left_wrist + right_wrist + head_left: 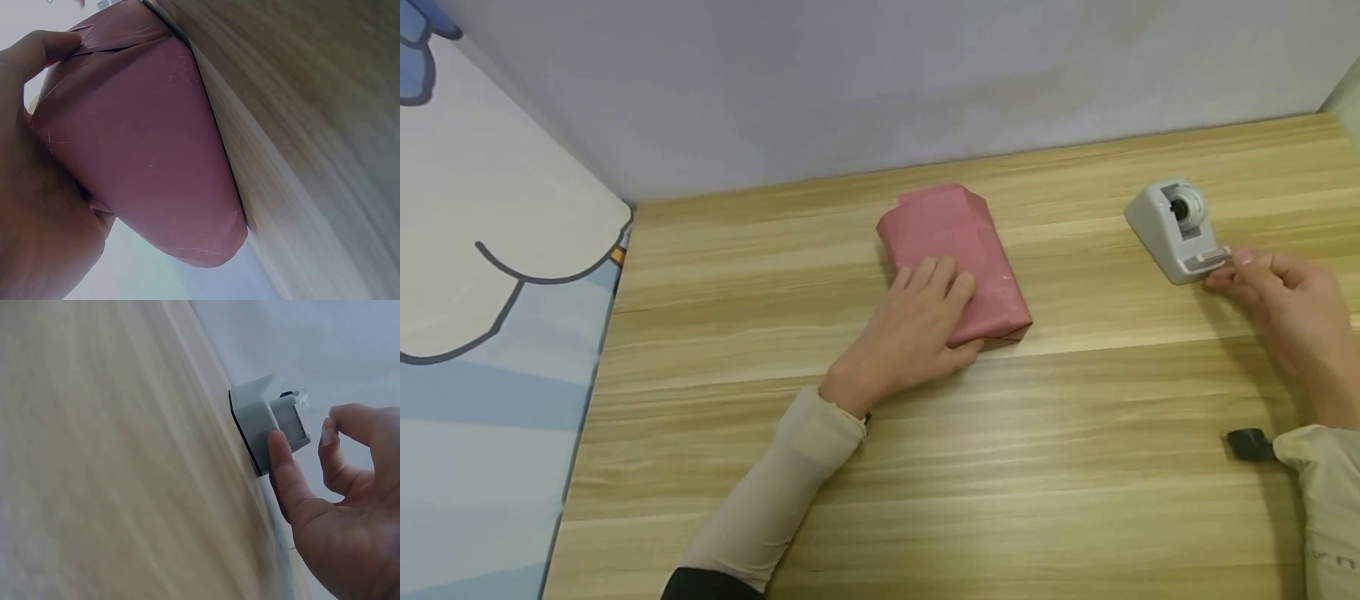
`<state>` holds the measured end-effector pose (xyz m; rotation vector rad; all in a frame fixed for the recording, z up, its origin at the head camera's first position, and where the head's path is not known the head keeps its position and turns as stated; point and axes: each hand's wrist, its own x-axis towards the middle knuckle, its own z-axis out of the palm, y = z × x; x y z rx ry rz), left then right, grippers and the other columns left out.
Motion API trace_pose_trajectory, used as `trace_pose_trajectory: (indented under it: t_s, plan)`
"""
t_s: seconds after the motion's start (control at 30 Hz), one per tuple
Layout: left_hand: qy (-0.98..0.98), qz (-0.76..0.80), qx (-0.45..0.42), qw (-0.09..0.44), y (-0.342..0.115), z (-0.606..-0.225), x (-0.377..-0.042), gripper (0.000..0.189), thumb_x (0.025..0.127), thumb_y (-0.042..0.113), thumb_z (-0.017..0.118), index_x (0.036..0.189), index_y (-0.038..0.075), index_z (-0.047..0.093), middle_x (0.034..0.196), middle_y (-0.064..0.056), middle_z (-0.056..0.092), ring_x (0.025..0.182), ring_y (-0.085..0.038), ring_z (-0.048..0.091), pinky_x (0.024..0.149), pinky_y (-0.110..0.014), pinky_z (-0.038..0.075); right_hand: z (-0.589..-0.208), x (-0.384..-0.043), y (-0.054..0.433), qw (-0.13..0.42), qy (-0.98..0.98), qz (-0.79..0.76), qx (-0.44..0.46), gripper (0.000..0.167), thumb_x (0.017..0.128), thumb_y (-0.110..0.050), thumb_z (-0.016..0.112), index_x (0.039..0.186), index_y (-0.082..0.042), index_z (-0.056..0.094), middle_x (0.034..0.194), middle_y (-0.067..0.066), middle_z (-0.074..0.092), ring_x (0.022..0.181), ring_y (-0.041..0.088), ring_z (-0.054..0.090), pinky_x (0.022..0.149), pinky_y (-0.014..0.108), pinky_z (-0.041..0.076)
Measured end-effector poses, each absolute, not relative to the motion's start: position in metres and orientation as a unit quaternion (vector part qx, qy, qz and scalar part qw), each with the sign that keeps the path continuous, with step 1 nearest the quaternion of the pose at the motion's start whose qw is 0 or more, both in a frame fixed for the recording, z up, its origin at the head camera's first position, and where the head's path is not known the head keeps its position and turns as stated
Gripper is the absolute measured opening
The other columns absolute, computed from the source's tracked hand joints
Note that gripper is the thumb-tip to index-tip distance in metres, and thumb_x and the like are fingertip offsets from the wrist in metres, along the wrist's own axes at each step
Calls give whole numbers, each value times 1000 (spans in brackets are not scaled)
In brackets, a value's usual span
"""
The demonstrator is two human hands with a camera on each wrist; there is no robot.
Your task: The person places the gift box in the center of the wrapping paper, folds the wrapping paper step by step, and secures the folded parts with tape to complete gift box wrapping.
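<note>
A package wrapped in pink paper [951, 229] lies on the wooden table, and my left hand [910, 333] rests on its top with the fingers spread. The thumb touches the folded near end of the wrapping [137, 125]. Over to the right stands a grey tape dispenser [1165, 229] with a roll of clear tape [1192, 205]. At its toothed cutter [300, 422] my right hand [1292, 300] pinches what looks like the tape's end between thumb and forefinger; the clear strip is hard to see. Another finger of that hand touches the dispenser's front.
The wooden table [737, 350] runs back to a pale wall [887, 83]. A panel with cartoon drawings [490, 458] borders its left side. A small black object [1250, 445] sits by the right sleeve cuff.
</note>
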<state>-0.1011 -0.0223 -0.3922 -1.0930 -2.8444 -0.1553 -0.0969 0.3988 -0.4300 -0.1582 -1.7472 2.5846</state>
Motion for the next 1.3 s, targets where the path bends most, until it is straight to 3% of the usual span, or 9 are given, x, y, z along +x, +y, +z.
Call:
trace_pose_trajectory:
  t_s: [0.37, 0.6, 0.87, 1.0, 1.17, 1.3]
  plan:
    - [-932, -46, -357, 45, -22, -392, -100, 46, 93, 50, 64, 113, 12, 47, 106, -4, 44, 100, -23, 39, 89, -36, 36, -433, -96, 403, -29, -553, 830, -66, 26, 102, 12, 51, 87, 12, 72, 103, 8, 73, 99, 13, 74, 86, 22, 61]
    - [-931, -48, -358, 48, -23, -392, -100, 47, 93, 50, 64, 113, 12, 47, 106, -4, 44, 99, -23, 39, 88, -36, 36, -436, -99, 405, -32, -565, 817, -110, 18, 98, 10, 61, 83, 11, 71, 108, 1, 73, 95, 11, 76, 83, 22, 61]
    - [-930, -53, -360, 47, -22, -392, -100, 45, 93, 48, 64, 113, 12, 47, 107, -4, 44, 100, -23, 40, 89, -35, 36, -433, -99, 401, -24, -620, 768, -157, 21, 93, 5, 71, 72, 9, 67, 110, -10, 71, 91, 5, 77, 82, 17, 60]
    - [-931, -54, -359, 46, -23, -391, -100, 44, 92, 48, 64, 112, 12, 46, 106, -4, 44, 99, -23, 40, 89, -35, 36, -435, -96, 409, -42, -582, 806, -102, 19, 98, 11, 60, 80, 13, 69, 117, -3, 69, 98, 11, 77, 86, 21, 61]
    - [-931, -57, -359, 44, -23, -391, -100, 44, 93, 48, 64, 112, 12, 46, 106, -4, 44, 99, -23, 39, 89, -36, 36, -441, -91, 421, -85, -540, 837, -2, 30, 107, 7, 42, 108, 14, 71, 129, 3, 67, 111, 16, 74, 94, 26, 60]
    - [-931, -57, -358, 40, -22, -391, -101, 45, 93, 48, 64, 112, 12, 46, 106, -4, 43, 99, -23, 39, 88, -36, 36, -445, -89, 424, -113, -473, 870, 78, 40, 111, 3, 26, 109, 17, 64, 140, 13, 64, 118, 24, 71, 100, 32, 58]
